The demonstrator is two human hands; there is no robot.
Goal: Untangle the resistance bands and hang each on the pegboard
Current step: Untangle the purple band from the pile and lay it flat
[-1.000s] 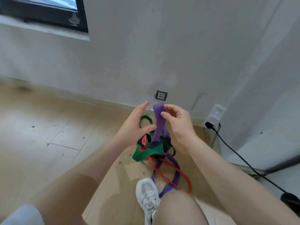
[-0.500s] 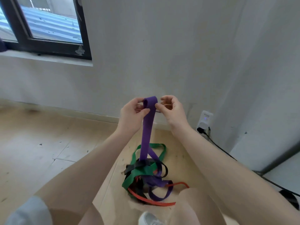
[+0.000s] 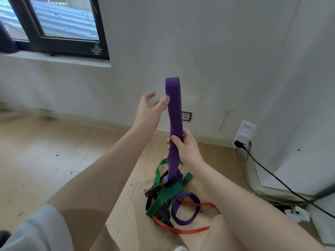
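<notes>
A purple band [image 3: 174, 113] stands stretched up from a tangle on the wooden floor. My right hand [image 3: 183, 147] is shut around its middle. My left hand [image 3: 150, 110] is higher, to the left of the band's upper part, fingers spread and only the thumb tip touching it. The band's looped top rises above both hands. The tangle below holds a green band [image 3: 163, 196], a red band [image 3: 181, 230], a black band [image 3: 159, 187] and the purple band's lower coil. No pegboard is in view.
A white wall with a socket [image 3: 186, 116] is straight ahead. A white plug adapter [image 3: 243, 133] with a black cable [image 3: 282, 183] sits at the right. A dark-framed window [image 3: 59, 28] is upper left. My knee and shoe are at the bottom.
The purple band has been pulled higher. My right hand slid down from its top to its middle. My left hand let go of the top and spread its fingers.
</notes>
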